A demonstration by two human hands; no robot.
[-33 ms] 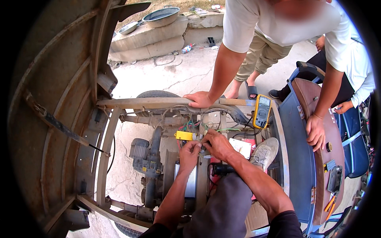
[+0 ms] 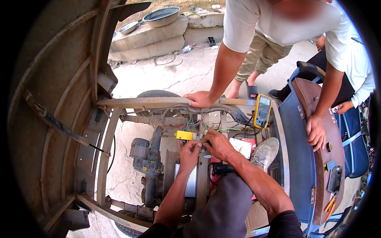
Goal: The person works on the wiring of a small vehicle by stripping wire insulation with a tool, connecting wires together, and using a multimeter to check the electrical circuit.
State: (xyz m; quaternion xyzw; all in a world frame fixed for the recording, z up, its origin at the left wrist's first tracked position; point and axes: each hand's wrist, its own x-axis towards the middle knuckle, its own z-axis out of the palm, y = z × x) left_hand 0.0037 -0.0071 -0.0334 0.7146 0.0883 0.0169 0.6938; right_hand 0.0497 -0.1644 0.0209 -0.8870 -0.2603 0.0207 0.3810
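My left hand and my right hand meet over the middle of an open metal vehicle frame. The fingers of both are pinched together around a small part among the wiring; what they hold is too small to make out. Just beyond my left fingertips sits a yellow box-shaped module. Thin green and red wires fan out behind it. A green wire runs off to the right of my right hand. Below my left hand lies a silver finned metal unit.
A yellow multimeter leans at the frame's far right corner. A white box lies near my shoe. An electric motor unit sits left. Another person's hand rests on the far rail. Orange-handled pliers lie on the brown seat.
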